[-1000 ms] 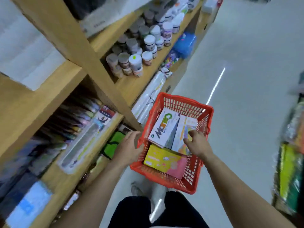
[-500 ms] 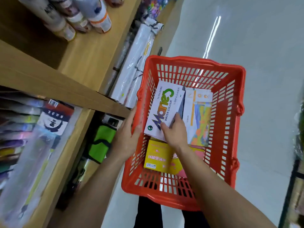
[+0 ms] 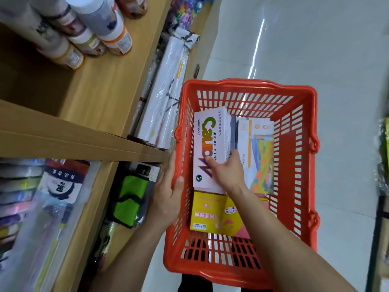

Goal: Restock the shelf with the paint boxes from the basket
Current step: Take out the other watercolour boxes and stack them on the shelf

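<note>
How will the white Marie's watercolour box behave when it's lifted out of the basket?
The white watercolour box looks like flat, stiff carton, so probably no flopping. Its glossy face could slip under the right hand. It seems to top a stack in the basket, so lower boxes may shift.

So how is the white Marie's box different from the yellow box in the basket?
The white Marie's box has the right hand gripping its edge; the yellow box is untouched. The white box sits in the far half of the red basket, and the yellow box lies nearer the person, partly under it. The white box reads "12 COLOURS, WATER COLOUR"; the yellow one shows a palette picture. Both are flat paint boxes.
</note>
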A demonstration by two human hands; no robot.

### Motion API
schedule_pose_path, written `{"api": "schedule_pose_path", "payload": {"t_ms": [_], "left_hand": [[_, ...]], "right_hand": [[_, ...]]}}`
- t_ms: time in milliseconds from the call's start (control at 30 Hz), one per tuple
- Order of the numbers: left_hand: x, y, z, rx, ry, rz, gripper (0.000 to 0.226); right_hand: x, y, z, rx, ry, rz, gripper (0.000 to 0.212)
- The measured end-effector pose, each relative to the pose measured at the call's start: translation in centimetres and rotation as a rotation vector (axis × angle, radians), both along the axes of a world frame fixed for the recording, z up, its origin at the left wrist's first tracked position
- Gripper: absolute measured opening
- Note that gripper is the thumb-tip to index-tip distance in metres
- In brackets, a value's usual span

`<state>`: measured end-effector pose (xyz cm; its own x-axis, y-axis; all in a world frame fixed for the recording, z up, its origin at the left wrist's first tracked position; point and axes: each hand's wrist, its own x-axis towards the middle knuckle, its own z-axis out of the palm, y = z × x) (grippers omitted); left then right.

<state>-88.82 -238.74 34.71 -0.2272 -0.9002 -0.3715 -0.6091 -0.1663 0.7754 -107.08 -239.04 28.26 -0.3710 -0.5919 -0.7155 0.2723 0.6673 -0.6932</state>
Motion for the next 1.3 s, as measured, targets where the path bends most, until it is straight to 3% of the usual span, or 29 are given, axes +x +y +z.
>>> {"api": "schedule_pose_path", "payload": {"t_ms": [67,233,367,500,600,800,1000,1167,1300], "left_hand": [[0.0,0.0,0.7,-0.014,-0.028,0.027,0.060],[-2.3,0.4,3.6,-0.431,-0.149,0.073,0.040],[-7.3,0.4,1.9,-0.200,-0.116,-0.001,0.045],[-10.5,-0.4,-3.6,0.051,-0.290,-0.068,0.077],[-10.9,-0.5,-6.9,0.182,-0.422,0.007,0.098],[-9.9,-0.2,-9.5,0.361,-0.294,0.149,0.096],[-9.9,0.2,-9.4,0.347,-0.181,0.232,0.083],[-10.6,1.5,-7.8,0.124,-0.161,0.277,0.065],[-11.0,0.0,-6.9,0.255,-0.065,0.272,0.074]], "right_hand": [[-1.6,1.4,1.1,-0.051,-0.029,-0.070,0.037],[-6.0,7.0,3.7,-0.109,-0.003,-0.203,0.035],[-6.4,10.2,2.6,-0.045,0.065,-0.261,0.039],[-5.6,12.1,0.7,0.012,0.051,-0.302,0.043],[-5.8,13.0,-0.3,0.001,-0.056,-0.355,0.044],[-6.8,13.5,-1.1,0.012,-0.004,-0.260,0.040],[-7.0,13.5,-1.1,0.042,0.093,-0.160,0.035],[-6.9,13.3,-0.6,0.080,0.171,-0.115,0.035],[-6.8,13.0,-0.5,0.095,0.164,-0.131,0.039]]}}
